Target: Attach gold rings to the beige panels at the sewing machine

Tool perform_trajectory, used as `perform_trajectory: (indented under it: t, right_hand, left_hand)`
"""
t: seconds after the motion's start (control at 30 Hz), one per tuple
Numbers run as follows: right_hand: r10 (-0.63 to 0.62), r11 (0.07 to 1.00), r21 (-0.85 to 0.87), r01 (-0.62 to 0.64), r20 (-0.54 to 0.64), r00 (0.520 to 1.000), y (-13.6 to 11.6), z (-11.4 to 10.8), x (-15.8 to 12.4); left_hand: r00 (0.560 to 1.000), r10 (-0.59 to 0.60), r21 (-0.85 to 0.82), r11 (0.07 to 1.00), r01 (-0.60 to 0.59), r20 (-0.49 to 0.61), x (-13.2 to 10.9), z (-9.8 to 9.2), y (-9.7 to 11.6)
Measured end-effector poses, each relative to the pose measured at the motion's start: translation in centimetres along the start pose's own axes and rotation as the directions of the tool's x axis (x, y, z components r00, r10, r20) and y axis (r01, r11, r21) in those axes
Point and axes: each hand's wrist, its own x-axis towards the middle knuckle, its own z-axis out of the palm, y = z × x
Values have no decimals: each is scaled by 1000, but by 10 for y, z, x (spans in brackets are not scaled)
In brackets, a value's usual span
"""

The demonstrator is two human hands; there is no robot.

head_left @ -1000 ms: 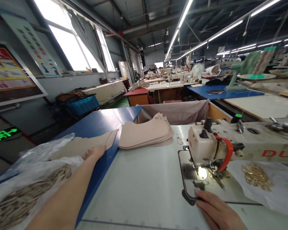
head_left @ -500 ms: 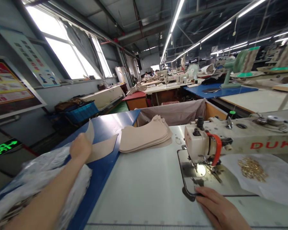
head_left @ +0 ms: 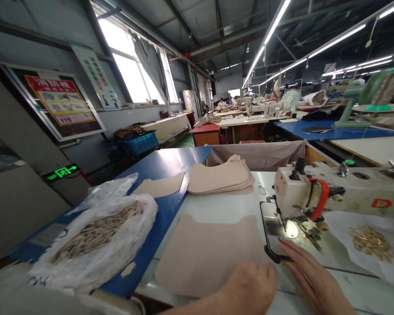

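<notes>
A beige fabric panel lies flat on the pale sewing table, with a wide notch along its far edge. My left hand is closed at the panel's near right corner, its fingertips partly hidden. My right hand rests beside the sewing machine's metal plate, fingers stretched out and tips near the plate's front edge. Just beyond the fingertips stands the sewing machine, its lamp lit at the needle. Another beige panel sits alone on the blue table, left of a stack of similar panels.
On the blue table at left, a white plastic bag holds many narrow beige strips. Gold-coloured metal pieces are heaped on a white sheet at right. A cloth-lined bin stands behind the table.
My left hand has come from the blue table to the right, bringing a beige panel onto the sewing table. My right hand stays by the plate. The view has turned left.
</notes>
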Motion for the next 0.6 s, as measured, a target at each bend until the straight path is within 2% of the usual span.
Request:
perform_trajectory:
  t: [0.1, 0.2, 0.27, 0.3, 0.37, 0.4, 0.43, 0.47, 0.5, 0.57, 0.6]
  right_hand:
    - [0, 999, 43, -4, 95, 995, -10, 4, 5]
    - [-41, 999, 19, 38, 155, 987, -14, 12, 6]
    - [-126, 991, -31, 134, 174, 977, -13, 15, 5]
    - [-174, 980, -60, 187, 183, 968, -12, 16, 4]
    - [-248, 955, -116, 272, 189, 950, -11, 15, 2]
    - [-268, 944, -139, 298, 197, 943, -11, 14, 1]
    - [-275, 938, -160, 309, 204, 940, -11, 13, 0]
    - [-278, 932, -175, 316, 211, 937, -12, 13, -1]
    - [-285, 928, -183, 325, 215, 934, -14, 12, -2]
    - [-310, 917, -189, 351, 216, 926, -18, 14, -3]
    - [-326, 910, -191, 369, 222, 919, -21, 16, -3]
  left_hand:
    - [980, 27, -8, 1000, -29, -196, 5, 27, 23]
    - [959, 110, -32, 992, -122, -261, -2, 23, 17]
    - [957, 162, -67, 981, -183, -240, -15, 5, -3]
    - [965, 134, -83, 984, -156, -226, -26, -9, -20]
    - [985, -56, -84, 996, 43, -164, -51, -41, -64]
    - [960, -225, -62, 974, 217, -168, -66, -58, -91]
    - [894, -414, -34, 909, 415, -171, -82, -76, -119]
    - [764, -622, -5, 776, 631, -174, -99, -92, -146]
    - [592, -793, 27, 594, 804, -145, -115, -107, -171]
    - [416, -902, 65, 411, 909, -119, -145, -130, -209]
    - [291, -956, 51, 289, 956, -44, -157, -138, -220]
